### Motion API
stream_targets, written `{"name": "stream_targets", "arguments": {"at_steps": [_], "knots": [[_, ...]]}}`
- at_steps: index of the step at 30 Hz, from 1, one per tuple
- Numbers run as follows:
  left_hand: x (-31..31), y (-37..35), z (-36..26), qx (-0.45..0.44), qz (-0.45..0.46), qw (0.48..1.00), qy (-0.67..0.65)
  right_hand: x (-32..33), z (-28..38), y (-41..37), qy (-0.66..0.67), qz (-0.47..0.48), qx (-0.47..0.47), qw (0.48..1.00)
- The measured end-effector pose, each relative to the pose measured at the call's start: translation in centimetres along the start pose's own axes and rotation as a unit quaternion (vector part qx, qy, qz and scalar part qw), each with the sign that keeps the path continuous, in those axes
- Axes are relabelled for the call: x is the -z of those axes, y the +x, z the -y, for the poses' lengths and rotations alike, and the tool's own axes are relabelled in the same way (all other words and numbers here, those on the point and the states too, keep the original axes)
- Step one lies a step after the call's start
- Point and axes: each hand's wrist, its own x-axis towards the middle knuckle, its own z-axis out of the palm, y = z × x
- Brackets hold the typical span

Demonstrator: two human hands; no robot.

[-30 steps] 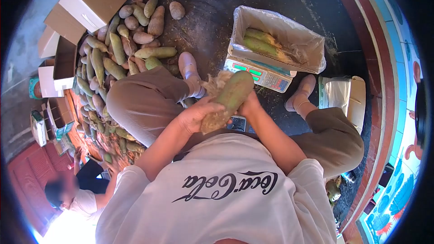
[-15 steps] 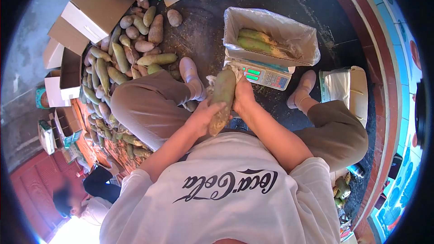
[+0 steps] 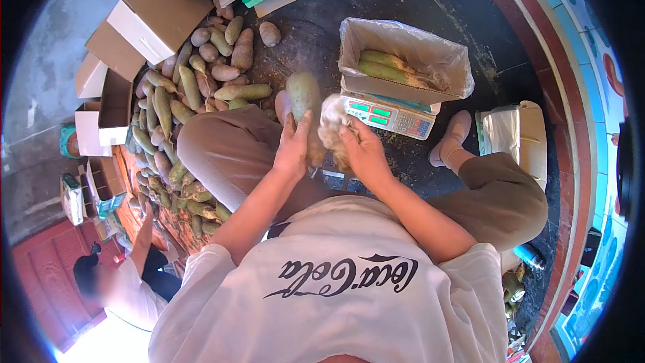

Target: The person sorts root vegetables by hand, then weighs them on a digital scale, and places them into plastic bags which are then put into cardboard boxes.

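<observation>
The person's left hand is grasping a long, thick, green-skinned vegetable, which is standing out above the fingers between the knees, its lower end blurring. The right hand is gripping a pale, crumpled, fluffy wad just to the right of the vegetable; whether the two are touching, I cannot tell. Beyond the right hand, a white electronic scale with green-lit displays is supporting an open cardboard carton lined with clear plastic, where similar green vegetables are lying. To the left, a broad heap of green and brownish elongated vegetables is covering the floor, and open brown-and-white cardboard boxes are standing along its far left edge. Near left, another person in a white top is extending an arm toward the heap.
</observation>
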Motion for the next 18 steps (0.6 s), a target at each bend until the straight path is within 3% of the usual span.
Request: {"name": "stream_targets", "arguments": {"at_steps": [1, 3, 5, 7, 8, 11, 12, 13, 15, 18], "knots": [[-0.8, -0.6, -0.4, -0.007, -0.018, 1.0, 0.001, -0.8, -0.1, 0.1, -0.055, -0.024, 0.073, 0.996], [0.1, -0.5, 1.2, -0.004, 0.115, 0.987, -0.11, -2.8, -0.5, -0.1, -0.159, -0.075, 0.212, 0.961], [-1.2, -1.8, 0.8, -0.041, 0.095, 0.988, -0.115, -2.4, -0.6, 0.2, -0.125, -0.038, 0.127, 0.983], [-0.6, -1.5, 0.8, 0.012, 0.105, 0.986, -0.13, -1.7, -0.6, 0.3, -0.15, -0.014, 0.086, 0.985], [-0.2, -1.3, 0.6, 0.038, 0.109, 0.984, -0.138, -1.4, -0.9, 0.4, -0.043, 0.003, 0.048, 0.998], [1.6, -1.2, -1.9, 0.058, 0.067, 0.995, -0.038, 0.2, -0.3, 0.1, 0.016, 0.028, -0.045, 0.998], [2.2, -0.3, -2.4, -0.022, 0.094, 0.995, -0.011, 0.6, 0.0, -0.2, -0.048, 0.033, 0.02, 0.998], [2.8, 0.1, -3.2, 0.001, 0.142, 0.987, -0.076, 0.5, 0.2, -0.3, -0.016, 0.032, 0.001, 0.999], [2.3, 0.1, -4.9, 0.009, 0.228, 0.97, -0.078, 0.5, 0.4, -0.6, 0.046, 0.028, -0.036, 0.998], [1.6, -0.9, -6.1, 0.009, 0.254, 0.966, -0.056, 1.1, -0.4, 0.5, 0.183, -0.016, -0.191, 0.964]]}}
